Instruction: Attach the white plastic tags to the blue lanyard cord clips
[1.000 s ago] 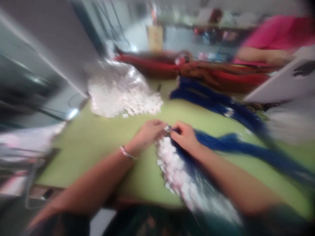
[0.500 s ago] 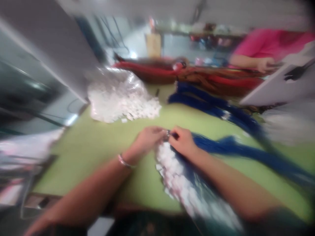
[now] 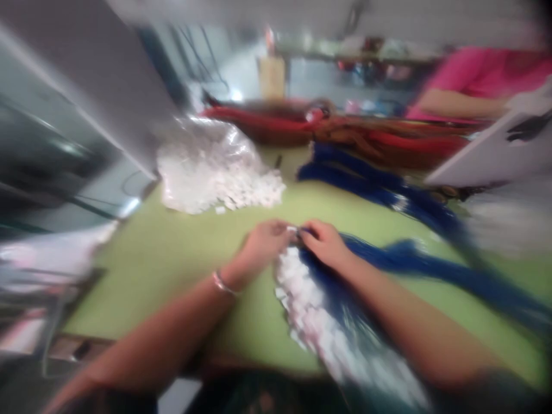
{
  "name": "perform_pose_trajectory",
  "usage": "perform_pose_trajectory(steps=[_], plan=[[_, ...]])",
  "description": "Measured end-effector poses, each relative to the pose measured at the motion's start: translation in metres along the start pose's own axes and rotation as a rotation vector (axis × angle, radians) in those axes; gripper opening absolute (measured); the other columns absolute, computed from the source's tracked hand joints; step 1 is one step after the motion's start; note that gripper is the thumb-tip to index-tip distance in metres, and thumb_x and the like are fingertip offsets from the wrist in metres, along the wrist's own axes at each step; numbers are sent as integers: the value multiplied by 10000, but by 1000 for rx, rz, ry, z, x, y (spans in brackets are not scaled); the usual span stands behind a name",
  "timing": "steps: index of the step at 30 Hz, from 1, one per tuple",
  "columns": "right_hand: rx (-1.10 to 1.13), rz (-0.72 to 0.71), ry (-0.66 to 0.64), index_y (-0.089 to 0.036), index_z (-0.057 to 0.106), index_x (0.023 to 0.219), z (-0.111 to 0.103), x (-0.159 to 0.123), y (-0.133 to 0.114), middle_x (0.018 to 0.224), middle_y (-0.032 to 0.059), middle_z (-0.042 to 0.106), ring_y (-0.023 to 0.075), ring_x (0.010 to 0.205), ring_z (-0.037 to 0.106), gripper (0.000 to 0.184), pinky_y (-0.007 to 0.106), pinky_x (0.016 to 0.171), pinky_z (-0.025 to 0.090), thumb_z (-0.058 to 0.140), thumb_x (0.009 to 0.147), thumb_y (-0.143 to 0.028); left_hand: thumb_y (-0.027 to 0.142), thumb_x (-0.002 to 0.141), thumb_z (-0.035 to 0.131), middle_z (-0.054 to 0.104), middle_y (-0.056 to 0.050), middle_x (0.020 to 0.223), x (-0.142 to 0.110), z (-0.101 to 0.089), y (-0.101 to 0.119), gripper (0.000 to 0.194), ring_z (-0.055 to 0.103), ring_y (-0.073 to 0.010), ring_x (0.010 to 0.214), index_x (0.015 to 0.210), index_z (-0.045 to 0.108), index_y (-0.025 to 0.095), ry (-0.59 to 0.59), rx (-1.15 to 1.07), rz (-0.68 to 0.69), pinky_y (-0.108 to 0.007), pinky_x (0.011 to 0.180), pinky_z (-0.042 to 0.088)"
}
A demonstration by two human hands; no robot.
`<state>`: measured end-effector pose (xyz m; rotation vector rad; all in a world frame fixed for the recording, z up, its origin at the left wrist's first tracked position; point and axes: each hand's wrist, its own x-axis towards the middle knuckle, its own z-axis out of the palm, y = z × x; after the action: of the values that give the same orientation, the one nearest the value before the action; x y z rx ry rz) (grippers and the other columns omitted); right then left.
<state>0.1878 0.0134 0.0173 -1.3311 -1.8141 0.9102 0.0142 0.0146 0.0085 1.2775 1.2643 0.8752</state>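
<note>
Over the green table top, my left hand pinches a small white connector housing at its fingertips. Close beside it, my right hand is closed on the end of a blue wire; blur hides whether wire and housing are joined. Under and beside my right forearm runs a bundle of blue wires, its ends covered with many white connectors. Another blue wire bundle stretches off to the right behind my right hand.
A clear plastic bag spills loose white housings at the back left of the table. More blue bundles and red and brown wires lie at the back. A person in pink sits beyond a white panel.
A white housing now shows at my left fingertips, against the wire end in my right hand. The other person's hand has passed behind the white panel. The whole view has shifted slightly.
</note>
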Motion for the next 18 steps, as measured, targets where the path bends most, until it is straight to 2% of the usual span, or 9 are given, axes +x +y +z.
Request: perform_pose_trajectory(steps=[3, 6, 8, 11, 12, 13, 16, 17, 18], plan=[[3, -35, -28, -184, 558, 694, 0, 0, -1, 626, -15, 587, 114, 593, 502, 142, 229, 577, 399, 519, 810, -257, 297, 785, 660, 738, -69, 817, -1, 4, -3, 200, 650, -135, 670, 932, 689, 165, -3, 56, 73, -221, 588, 486], [90, 31, -28, -192, 531, 652, -2, 0, -2, 578, -27, 552, 112, 557, 497, 172, 233, 557, 407, 541, 799, -281, 341, 794, 653, 739, -75, 864, -7, 4, 0, 236, 673, -170, 773, 955, 688, 173, -29, 153, 138, -256, 667, 505], [217, 108, 12, -193, 545, 668, -4, 1, -1, 584, -23, 571, 119, 558, 530, 186, 241, 562, 429, 579, 785, -334, 363, 806, 638, 737, -70, 872, -14, 0, 9, 257, 658, -161, 738, 973, 707, 180, -164, 269, 220, -261, 657, 493], [421, 196, 72, -193, 579, 770, -5, 3, 3, 585, -29, 591, 123, 519, 549, 220, 257, 552, 450, 656, 728, -395, 340, 819, 625, 728, -63, 999, -20, -18, 28, 282, 640, -147, 774, 1048, 720, 207, -474, 391, 422, -271, 730, 487], [464, 202, 72, -194, 584, 801, -6, 3, 3, 572, -38, 584, 120, 501, 543, 237, 259, 546, 450, 675, 707, -392, 343, 822, 621, 722, -63, 1029, -19, -28, 32, 282, 639, -153, 812, 1047, 721, 207, -475, 406, 459, -276, 762, 484], [489, 196, 63, -194, 588, 815, -6, 3, 4, 563, -45, 578, 117, 491, 539, 245, 257, 542, 450, 687, 690, -380, 355, 829, 609, 722, -63, 1013, -15, -41, 36, 265, 637, -163, 834, 1006, 729, 199, -372, 425, 461, -282, 780, 481], [483, 166, 23, -189, 595, 774, -7, 1, 1, 575, -42, 586, 109, 517, 550, 185, 242, 554, 449, 678, 683, -326, 363, 841, 570, 693, -82, 802, 3, -84, 35, 252, 612, -207, 785, 768, 711, 167, 309, 691, 281, -326, 752, 462], [469, 166, 15, -186, 593, 750, -7, 0, -1, 575, -40, 586, 104, 519, 545, 159, 236, 552, 445, 667, 692, -314, 325, 806, 606, 683, -97, 809, 10, -97, 32, 197, 607, -231, 821, 749, 700, 161, 429, 783, 233, -341, 773, 453], [453, 171, 9, -184, 588, 731, -7, -1, -3, 564, -41, 578, 98, 509, 532, 144, 230, 542, 436, 655, 702, -308, 284, 771, 632, 677, -108, 823, 16, -108, 29, 141, 601, -252, 858, 739, 690, 159, 480, 855, 197, -354, 793, 444]])
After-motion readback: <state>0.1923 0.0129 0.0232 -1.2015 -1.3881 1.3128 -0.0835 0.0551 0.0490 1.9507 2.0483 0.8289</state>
